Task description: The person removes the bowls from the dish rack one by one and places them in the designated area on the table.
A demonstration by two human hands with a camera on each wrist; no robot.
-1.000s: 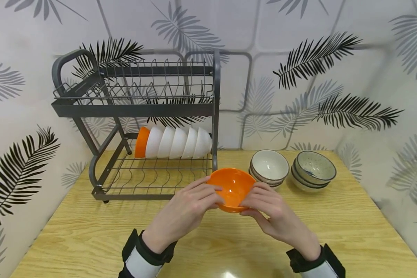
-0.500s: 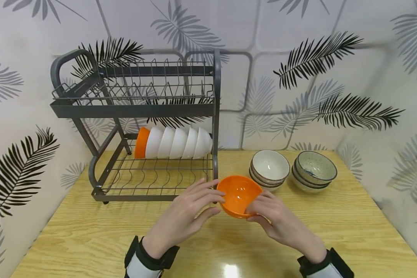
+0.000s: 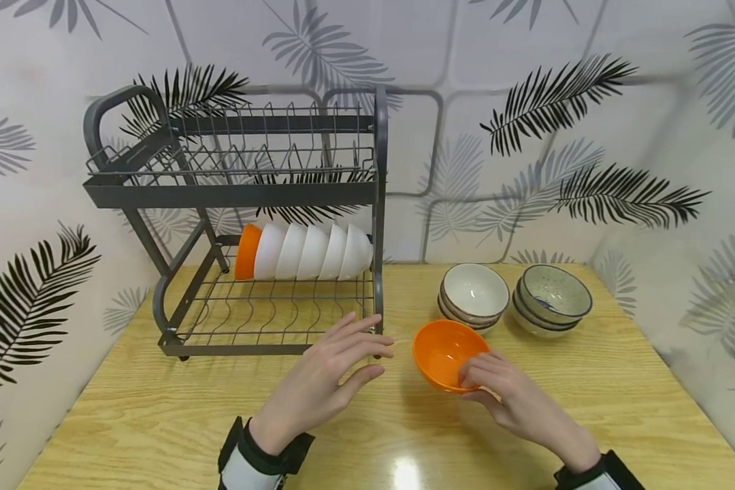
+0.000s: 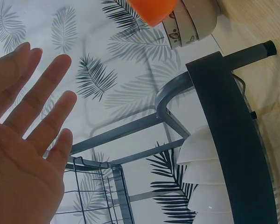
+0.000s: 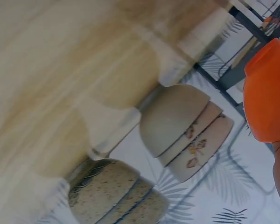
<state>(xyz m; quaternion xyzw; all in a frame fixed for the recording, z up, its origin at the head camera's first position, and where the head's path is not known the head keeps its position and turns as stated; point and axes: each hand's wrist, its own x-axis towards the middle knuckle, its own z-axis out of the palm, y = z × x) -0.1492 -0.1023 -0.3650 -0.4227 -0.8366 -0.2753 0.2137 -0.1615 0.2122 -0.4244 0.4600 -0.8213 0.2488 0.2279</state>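
Note:
An orange bowl (image 3: 442, 350) is pinched at its near right rim by my right hand (image 3: 514, 401), fingers inside and thumb beneath. It is held over the table in front of the stacked bowls, its inside facing me. In the right wrist view the outside of this orange bowl (image 5: 268, 93) shows at the right edge. My left hand (image 3: 324, 381) holds nothing, its fingers stretched out before the rack's front right corner. The left wrist view shows that hand (image 4: 28, 121) with its fingers spread, apart from the orange bowl (image 4: 154, 9).
A two-tier dish rack (image 3: 239, 196) stands at the left. On its lower tier, several white bowls (image 3: 312, 252) and one orange bowl (image 3: 248, 253) lean in a row. Behind the held bowl are a stack of cream bowls (image 3: 474, 292) and a stack of speckled bowls (image 3: 554, 296).
The left hand has let go of the orange bowl, which both hands held before. The right hand has carried it right and slightly toward me.

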